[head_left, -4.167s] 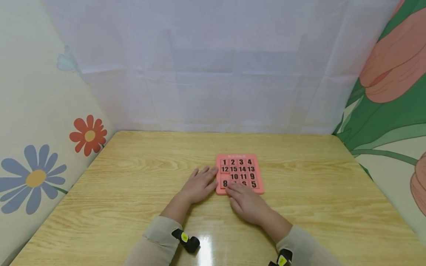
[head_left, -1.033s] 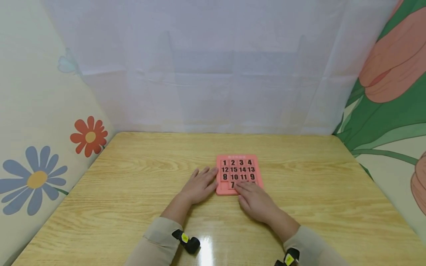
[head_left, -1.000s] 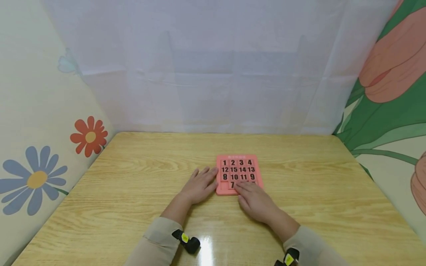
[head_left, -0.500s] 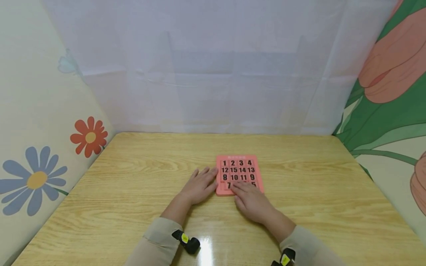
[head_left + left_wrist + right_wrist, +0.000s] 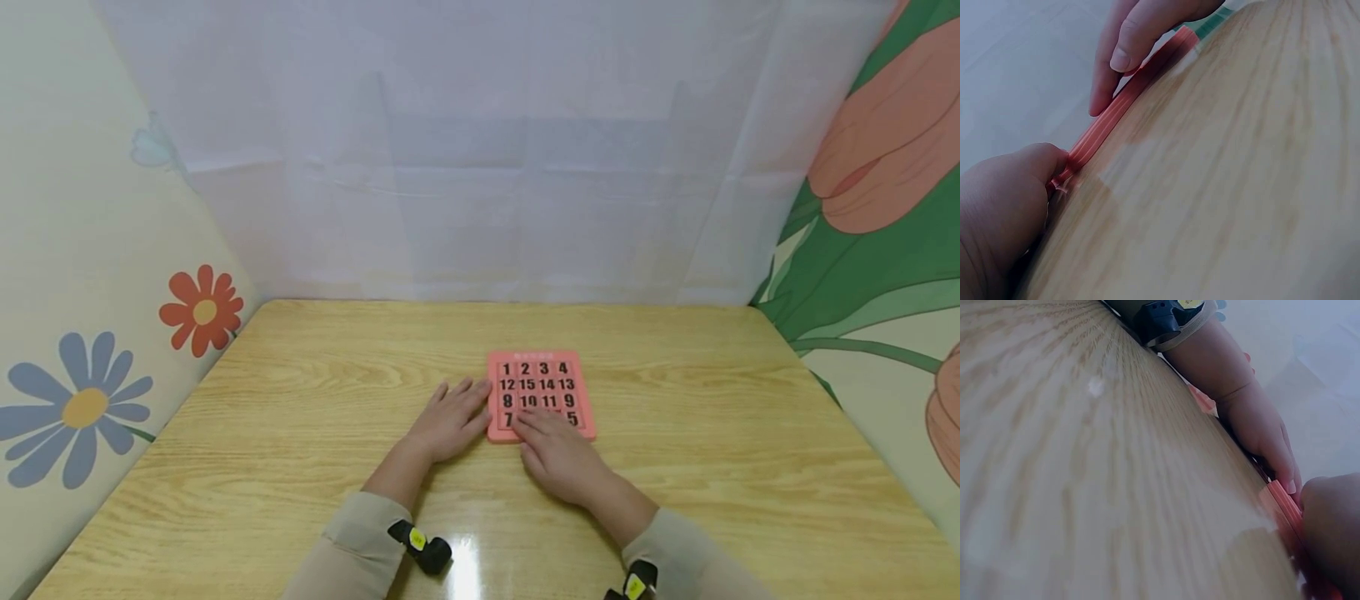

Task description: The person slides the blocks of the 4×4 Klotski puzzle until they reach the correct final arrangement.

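Note:
A pink number slide puzzle (image 5: 546,384) lies flat on the table, its black-numbered tiles in rows. The left hand (image 5: 450,422) lies along the puzzle's left edge, fingers extended and touching the frame. Fingertips of the right hand (image 5: 564,460) rest on the bottom row, just right of the 7 tile (image 5: 507,419). Those fingers hide the middle of that row, while the 5 tile (image 5: 572,419) shows at its right end. From the left wrist, the puzzle's side (image 5: 1116,115) appears between both hands; the right wrist view shows its near corner (image 5: 1285,503) by the left thumb.
The wood-grain table (image 5: 315,367) reaches back to a white cloth (image 5: 525,208). Flower-patterned panels (image 5: 82,250) stand on both sides. Each sleeve carries a black wrist camera (image 5: 422,546).
The 8 tile has gone up one place from the bottom left corner. The 7 tile then slid left into that corner under the right hand. The left hand has stayed put.

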### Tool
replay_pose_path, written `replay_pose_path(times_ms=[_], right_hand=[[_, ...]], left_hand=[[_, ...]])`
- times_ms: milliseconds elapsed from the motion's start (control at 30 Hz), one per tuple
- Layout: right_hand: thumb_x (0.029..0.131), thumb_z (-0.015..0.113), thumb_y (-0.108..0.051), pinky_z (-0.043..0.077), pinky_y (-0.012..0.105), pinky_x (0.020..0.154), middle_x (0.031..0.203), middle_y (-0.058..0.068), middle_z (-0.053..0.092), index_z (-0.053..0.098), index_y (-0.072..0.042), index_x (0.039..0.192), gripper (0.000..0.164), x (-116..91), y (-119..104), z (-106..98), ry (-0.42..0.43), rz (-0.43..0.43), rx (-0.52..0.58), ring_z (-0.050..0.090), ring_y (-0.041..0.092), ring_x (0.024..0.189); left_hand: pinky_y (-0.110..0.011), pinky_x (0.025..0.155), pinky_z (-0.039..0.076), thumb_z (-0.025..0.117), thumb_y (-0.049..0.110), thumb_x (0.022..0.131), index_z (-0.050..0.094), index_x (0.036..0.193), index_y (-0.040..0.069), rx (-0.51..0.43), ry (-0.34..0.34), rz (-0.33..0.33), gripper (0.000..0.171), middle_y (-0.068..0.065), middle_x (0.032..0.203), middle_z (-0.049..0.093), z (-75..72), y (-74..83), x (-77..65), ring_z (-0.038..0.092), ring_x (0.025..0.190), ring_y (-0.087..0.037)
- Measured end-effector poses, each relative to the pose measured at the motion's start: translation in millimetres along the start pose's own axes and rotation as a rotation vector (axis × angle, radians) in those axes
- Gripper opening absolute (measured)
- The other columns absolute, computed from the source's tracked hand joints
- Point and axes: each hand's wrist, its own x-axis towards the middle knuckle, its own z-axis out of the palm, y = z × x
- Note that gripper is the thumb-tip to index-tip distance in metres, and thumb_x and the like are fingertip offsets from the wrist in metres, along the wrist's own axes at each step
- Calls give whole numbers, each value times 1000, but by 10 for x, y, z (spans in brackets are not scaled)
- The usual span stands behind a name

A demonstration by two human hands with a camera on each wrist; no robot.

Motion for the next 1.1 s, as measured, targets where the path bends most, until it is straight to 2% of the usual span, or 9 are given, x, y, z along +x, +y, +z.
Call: replay_pose_path(times_ms=[433, 900, 1100], right_hand=[[102, 45, -27, 30, 47, 120, 151, 9, 47, 51, -9, 143, 45, -15, 1, -39, 12, 29, 42, 41, 28, 142], [102, 46, -27, 30, 48, 120, 150, 9, 48, 52, -8, 142, 44, -166, 203, -124, 29, 113, 33, 42, 30, 141], [102, 46, -25, 29, 48, 120, 150, 11, 49, 53, -7, 141, 44, -194, 230, -122, 26, 110, 38, 42, 31, 141]], left_hand=[[-51, 126, 5, 38, 41, 104, 31, 154, 14, 0, 1, -3, 57, -1, 160, 31, 23, -11, 2, 21, 152, -27], [-53, 125, 6, 40, 39, 104, 31, 154, 12, -1, 5, 16, 57, -4, 160, 32, 10, -10, 2, 22, 151, -29], [-52, 125, 5, 39, 40, 104, 30, 154, 13, -7, 1, 11, 58, -3, 161, 31, 18, -13, -1, 21, 152, -28]])
